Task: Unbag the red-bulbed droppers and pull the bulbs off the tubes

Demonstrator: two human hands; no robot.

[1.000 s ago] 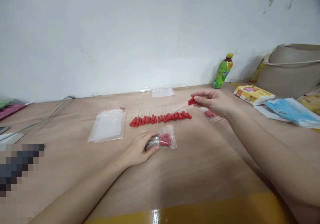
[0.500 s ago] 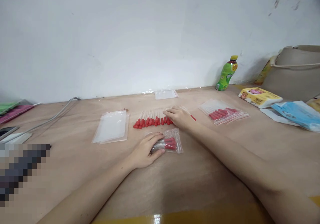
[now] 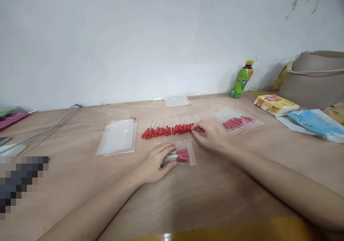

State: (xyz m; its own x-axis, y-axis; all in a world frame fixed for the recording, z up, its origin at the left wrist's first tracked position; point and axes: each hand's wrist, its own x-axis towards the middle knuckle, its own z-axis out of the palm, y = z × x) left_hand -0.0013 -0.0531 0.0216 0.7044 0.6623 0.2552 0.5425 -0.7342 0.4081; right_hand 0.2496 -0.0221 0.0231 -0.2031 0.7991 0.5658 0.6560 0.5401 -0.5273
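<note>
Across the middle of the table lies a row of droppers (image 3: 161,130) with red rubber bulbs toward me and thin clear stems pointing away. My right hand (image 3: 205,135) is at the row's right end, thumb and fingers pinched on a red dropper bulb there. Nearer to me, a clear zip bag (image 3: 191,151) lies flat with a few red-bulbed droppers inside. My left hand (image 3: 159,162) rests over the bag's left part, fingers on the far side and thumb on the near side, holding it down. My fingers partly hide the stems inside.
Empty zip bags (image 3: 118,137) are stacked left, with another (image 3: 176,101) by the wall. Filled bags (image 3: 238,121) lie to the right. Further right are a green bottle (image 3: 242,79), a yellow tissue pack (image 3: 276,104), a blue packet (image 3: 317,124) and a grey bag (image 3: 314,81). A cable (image 3: 53,128) crosses the left side.
My right hand has moved right and toward me, from over the row to its right end, uncovering bulbs and stems. My left hand stays on the bag. The view has shifted slightly.
</note>
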